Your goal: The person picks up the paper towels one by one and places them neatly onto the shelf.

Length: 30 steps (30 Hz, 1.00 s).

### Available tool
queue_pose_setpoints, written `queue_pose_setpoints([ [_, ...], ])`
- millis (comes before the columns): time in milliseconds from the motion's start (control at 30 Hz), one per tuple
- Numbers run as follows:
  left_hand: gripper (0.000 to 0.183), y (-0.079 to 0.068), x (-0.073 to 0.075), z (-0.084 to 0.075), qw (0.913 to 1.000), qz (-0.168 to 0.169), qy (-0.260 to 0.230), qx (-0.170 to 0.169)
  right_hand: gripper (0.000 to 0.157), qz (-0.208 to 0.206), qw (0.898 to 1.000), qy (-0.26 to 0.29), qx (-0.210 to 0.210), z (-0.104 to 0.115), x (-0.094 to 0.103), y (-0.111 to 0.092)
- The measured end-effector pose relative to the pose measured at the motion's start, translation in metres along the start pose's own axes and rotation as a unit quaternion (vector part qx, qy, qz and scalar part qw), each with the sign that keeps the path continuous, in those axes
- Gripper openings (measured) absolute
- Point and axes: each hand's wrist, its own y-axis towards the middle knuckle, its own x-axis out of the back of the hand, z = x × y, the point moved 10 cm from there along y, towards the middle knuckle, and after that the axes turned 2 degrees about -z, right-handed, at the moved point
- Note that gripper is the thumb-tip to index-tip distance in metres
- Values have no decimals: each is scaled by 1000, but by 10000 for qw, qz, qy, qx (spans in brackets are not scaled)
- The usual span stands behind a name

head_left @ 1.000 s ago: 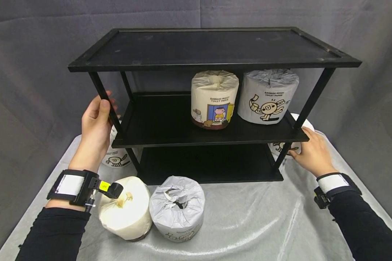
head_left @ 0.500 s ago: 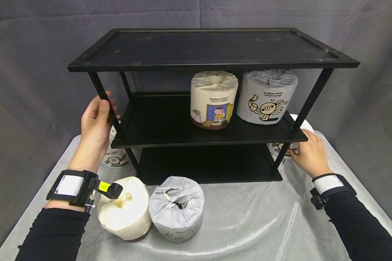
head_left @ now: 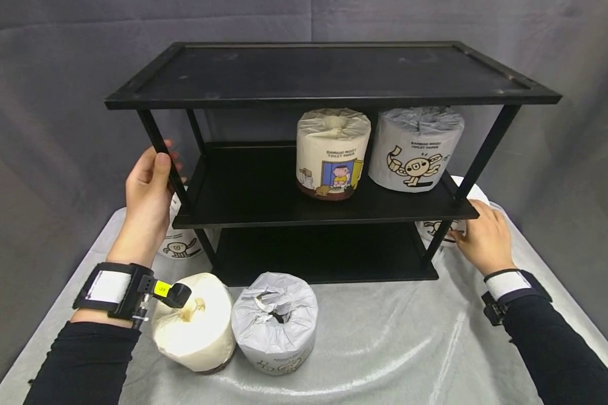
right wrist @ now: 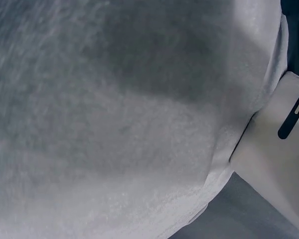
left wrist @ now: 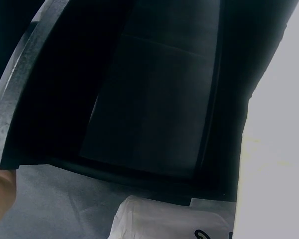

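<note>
A black three-tier shelf (head_left: 309, 222) stands in the middle of the head view. My left hand (head_left: 149, 191) grips its front left post, thumb in front and fingers behind; in the left wrist view only a bit of this hand (left wrist: 1, 196) shows. At the right side, my right hand (head_left: 486, 236) holds a wrapped toilet paper roll (head_left: 425, 229) that is partly hidden by the shelf and its post. That hand's far fingers are hidden. On the middle tier, a cream toilet paper roll (head_left: 332, 157) is beside a white one (head_left: 416, 152).
Two more rolls stand in front of the shelf, one cream (head_left: 195, 326) and one white (head_left: 275, 326). Behind my left hand another white roll (head_left: 179, 242) is partly hidden. Grey cloth (head_left: 385, 337) covers the table, and a grey curtain (head_left: 56, 112) surrounds it.
My right wrist has shifted slightly to the left while that hand stays at the roll. My left hand, the shelf and the other rolls look the same.
</note>
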Motion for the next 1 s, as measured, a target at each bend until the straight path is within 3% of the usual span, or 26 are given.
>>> queue_pose_setpoints([
  [700, 33, -1, 0, 1, 9999, 77, -124, 37, 51, -296, 9982, -185, 484, 3, 5, -4],
  [1000, 29, -1, -1, 0, 9999, 88, -83, 46, 43, -743, 9965, -34, 384, 7, 31, -19],
])
